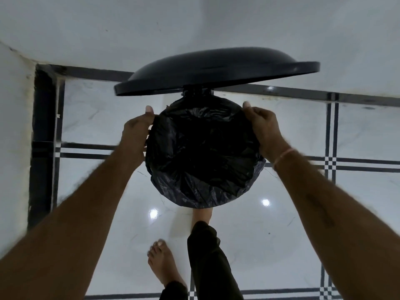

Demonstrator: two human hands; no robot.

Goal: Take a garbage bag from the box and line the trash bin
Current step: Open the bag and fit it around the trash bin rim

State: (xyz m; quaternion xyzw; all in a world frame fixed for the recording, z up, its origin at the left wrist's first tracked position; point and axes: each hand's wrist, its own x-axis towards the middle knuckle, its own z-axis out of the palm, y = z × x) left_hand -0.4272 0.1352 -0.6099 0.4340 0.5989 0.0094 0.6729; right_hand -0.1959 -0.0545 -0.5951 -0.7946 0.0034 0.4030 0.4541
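Note:
A round trash bin stands on the floor below me, its mouth covered by a black garbage bag [203, 156] whose edge is folded over the rim. The bin's black lid [216, 70] stands raised at the far side. My left hand [136, 131] grips the bag's edge at the left of the rim. My right hand [263, 128] pinches the bag's edge at the right of the rim. The bin's body is hidden under the bag. No box is in view.
White glossy floor tiles [249, 234] with dark stripes surround the bin. A white wall [194, 24] rises behind it, and a dark-edged wall corner [41, 137] stands at the left. One foot [162, 263] stands on the floor; the other foot [201, 215] reaches under the bin's front.

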